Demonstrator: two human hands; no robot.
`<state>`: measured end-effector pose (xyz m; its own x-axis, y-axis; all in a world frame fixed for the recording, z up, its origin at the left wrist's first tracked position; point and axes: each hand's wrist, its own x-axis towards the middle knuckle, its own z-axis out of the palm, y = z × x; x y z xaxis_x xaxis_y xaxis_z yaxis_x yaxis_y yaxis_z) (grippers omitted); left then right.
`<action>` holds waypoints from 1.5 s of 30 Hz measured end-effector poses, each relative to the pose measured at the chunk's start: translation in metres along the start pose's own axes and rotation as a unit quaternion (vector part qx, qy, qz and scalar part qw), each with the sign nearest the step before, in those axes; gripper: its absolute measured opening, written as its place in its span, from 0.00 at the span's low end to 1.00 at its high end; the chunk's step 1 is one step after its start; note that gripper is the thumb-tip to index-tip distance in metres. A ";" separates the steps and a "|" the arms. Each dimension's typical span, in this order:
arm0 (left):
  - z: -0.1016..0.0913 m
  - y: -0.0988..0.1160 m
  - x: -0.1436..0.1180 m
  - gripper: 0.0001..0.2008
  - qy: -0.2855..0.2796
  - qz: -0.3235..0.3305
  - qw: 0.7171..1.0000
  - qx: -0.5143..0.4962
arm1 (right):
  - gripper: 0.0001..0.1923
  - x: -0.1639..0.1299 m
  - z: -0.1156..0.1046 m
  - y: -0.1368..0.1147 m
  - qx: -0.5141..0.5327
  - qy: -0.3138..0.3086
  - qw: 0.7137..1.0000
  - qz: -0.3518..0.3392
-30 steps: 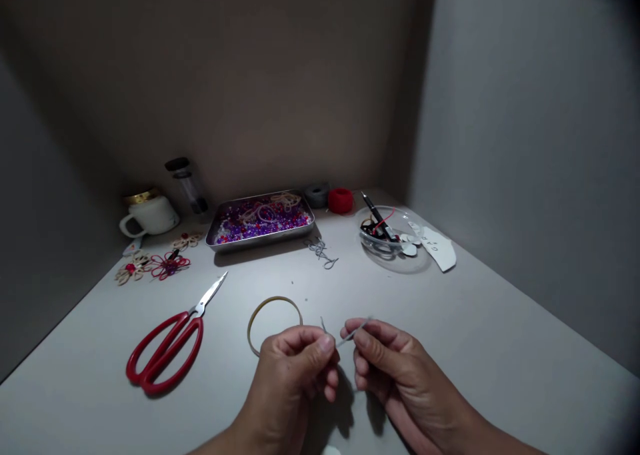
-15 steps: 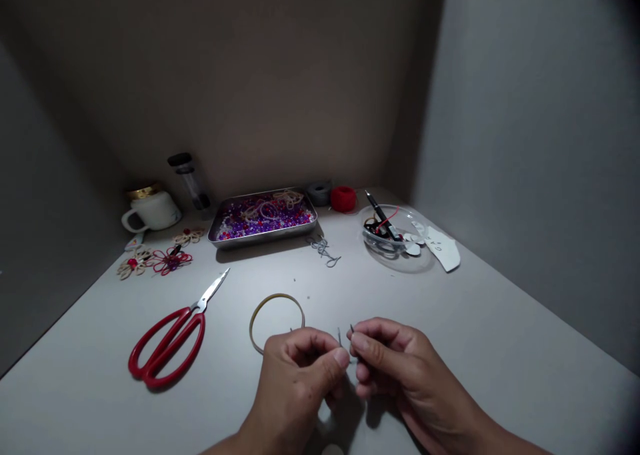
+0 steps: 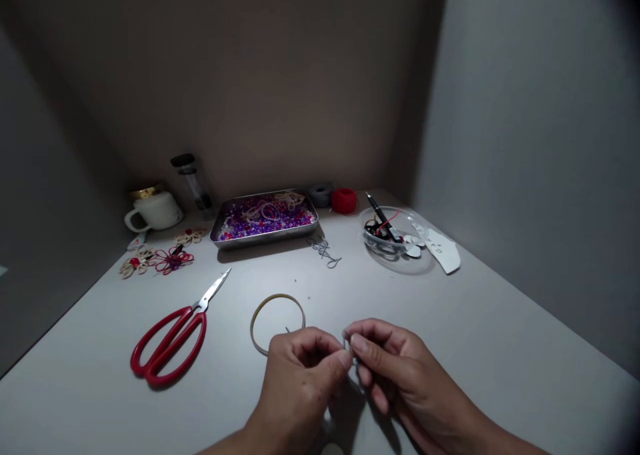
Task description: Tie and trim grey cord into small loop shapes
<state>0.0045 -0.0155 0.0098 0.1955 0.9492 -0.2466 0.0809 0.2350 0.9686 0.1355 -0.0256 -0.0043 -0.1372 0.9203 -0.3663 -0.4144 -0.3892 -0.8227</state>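
Note:
My left hand pinches a thin grey cord between thumb and forefinger. Close beside it, my right hand pinches the same cord, which bends in a small loop between the fingertips. Most of the cord is hidden by the fingers. Just behind my left hand lies a thin yellowish hoop, its near side partly covered. Red-handled scissors rest to the left, blades slightly apart and pointing away.
A metal tray of purple beads stands at the back, with grey and red yarn beside it. Knotted grey cord lies in front. Right is a clear bowl with a pen; left are cord flowers and a white mug.
My right fingertips have moved slightly left, closer to my left hand. The cord end that stood up between the hands is now bent into a loop at the right fingertips.

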 end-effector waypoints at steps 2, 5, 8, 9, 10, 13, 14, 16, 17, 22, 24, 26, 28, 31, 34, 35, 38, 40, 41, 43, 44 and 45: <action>0.001 0.000 0.000 0.09 0.006 0.000 1.000 0.001 | 0.17 0.000 0.000 0.001 0.004 -0.002 1.000 0.001; 0.002 0.000 0.000 0.09 0.019 -0.010 1.000 0.004 | 0.16 -0.001 0.001 0.002 0.007 -0.007 1.000 0.004; 0.002 -0.001 0.001 0.08 0.025 -0.013 1.000 0.003 | 0.16 -0.002 0.001 0.002 0.027 0.001 1.000 0.004; 0.002 -0.002 0.001 0.08 0.025 -0.012 1.000 0.002 | 0.16 -0.002 0.002 0.002 0.035 0.001 0.999 0.005; 0.002 -0.002 0.001 0.08 0.024 -0.012 1.000 0.000 | 0.16 -0.002 0.002 0.002 0.043 -0.002 0.999 0.006; 0.002 -0.003 0.001 0.08 0.022 -0.014 1.000 0.000 | 0.16 -0.001 0.002 0.002 0.052 -0.011 0.999 0.010; 0.002 -0.003 0.001 0.08 0.023 -0.013 1.000 0.001 | 0.16 0.000 0.002 0.002 0.051 -0.009 0.999 0.011; 0.002 -0.002 0.001 0.08 0.022 -0.013 1.000 0.005 | 0.16 0.000 0.003 0.002 0.047 -0.002 0.999 0.014; 0.003 -0.001 0.001 0.08 0.023 -0.013 1.000 0.006 | 0.16 -0.001 0.003 0.002 0.044 0.000 0.999 0.015; 0.004 -0.002 0.002 0.08 0.015 -0.018 1.000 0.015 | 0.16 -0.003 0.002 0.002 0.028 -0.014 0.999 0.020; 0.004 -0.003 0.002 0.08 0.014 -0.016 1.000 0.019 | 0.17 -0.003 0.001 0.003 0.021 -0.020 0.999 0.023; 0.005 -0.005 0.002 0.08 0.017 -0.012 1.000 0.018 | 0.17 -0.003 0.001 0.003 0.010 -0.024 0.999 0.025; 0.006 -0.005 0.001 0.08 0.024 -0.015 0.999 0.014 | 0.16 -0.002 0.000 0.003 0.001 -0.032 0.999 0.027; 0.007 -0.003 0.000 0.07 0.028 -0.017 0.999 0.010 | 0.15 -0.001 0.000 0.001 -0.001 -0.053 0.998 0.035; 0.006 0.002 -0.002 0.06 0.005 -0.013 1.000 -0.010 | 0.14 0.000 -0.002 -0.002 0.008 -0.074 0.996 0.047; 0.004 0.004 -0.002 0.05 0.006 -0.010 1.000 -0.019 | 0.13 0.000 -0.002 -0.004 0.009 -0.083 0.995 0.055; -0.001 0.008 0.000 0.05 0.039 -0.004 0.999 -0.035 | 0.11 0.000 -0.004 -0.008 0.008 -0.096 0.992 0.076; -0.004 0.010 0.001 0.05 0.038 -0.011 0.999 -0.034 | 0.10 0.000 -0.005 -0.010 0.010 -0.099 0.992 0.083; -0.005 0.011 0.002 0.05 0.027 -0.014 0.999 -0.031 | 0.10 0.000 -0.005 -0.010 0.010 -0.100 0.991 0.085; -0.005 0.011 0.004 0.05 0.003 -0.015 1.000 -0.026 | 0.10 0.000 -0.005 -0.010 0.007 -0.103 0.991 0.087; -0.005 0.011 0.004 0.05 -0.004 -0.013 1.000 -0.023 | 0.10 0.000 -0.005 -0.010 0.005 -0.103 0.991 0.087; -0.005 0.010 0.004 0.04 -0.009 -0.011 1.000 -0.018 | 0.11 0.000 -0.005 -0.010 0.005 -0.102 0.991 0.086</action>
<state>0.0012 -0.0082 0.0188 0.2114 0.9398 -0.2684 0.0500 0.2638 0.9633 0.1441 -0.0224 0.0017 -0.3856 0.8293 -0.4045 -0.3774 -0.5418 -0.7510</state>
